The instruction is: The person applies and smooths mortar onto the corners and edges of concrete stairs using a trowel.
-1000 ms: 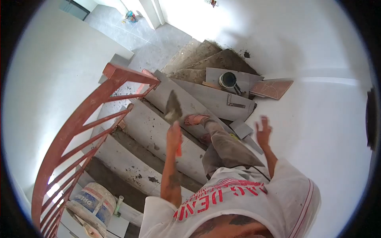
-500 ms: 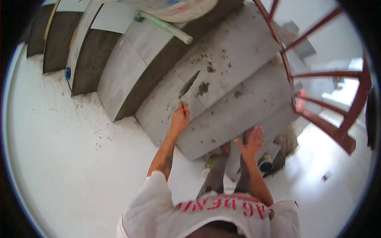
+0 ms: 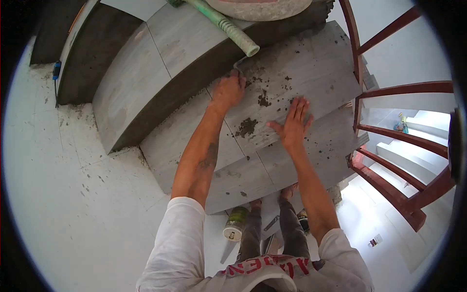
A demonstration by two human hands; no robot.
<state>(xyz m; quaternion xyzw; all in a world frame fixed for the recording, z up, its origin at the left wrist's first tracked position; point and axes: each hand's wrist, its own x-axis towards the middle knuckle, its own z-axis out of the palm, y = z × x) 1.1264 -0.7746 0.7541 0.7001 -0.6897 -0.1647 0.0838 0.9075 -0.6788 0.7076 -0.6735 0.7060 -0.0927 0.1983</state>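
Trowel [image 3: 237, 63]: at the foot of the riser [image 3: 170, 97], only its bent neck showing; blade angle cannot be told. Judged best kept low and nearly flat, so its edge slides along the tile without scoring it.
Left hand [image 3: 228, 91]: closed around the handle, knuckles up, arm stretched far forward. A firm but easy wrist would suit so long a reach.
Right hand [image 3: 295, 122]: wide, fingers spread, palm down over the tread [image 3: 316, 68]; whether it presses cannot be told. Weight set there would steady the lean.
Mortar [image 3: 247, 127]: dark patches and crumbs on the tread, between and beyond the hands; short strokes from the riser outward should gather them best, with care over the joints.
Tube [image 3: 224, 24]: ribbed, green, its end jutting out just beside the trowel's neck; a lifted stroke could knock it.
Tub [image 3: 262, 9]: up behind the tube, partly out of view; worth leaving unbumped.
Feet [image 3: 288, 191]: apart, below the lower step, a fair base.
Railing [image 3: 406, 88]: off to the right, well apart from both hands.
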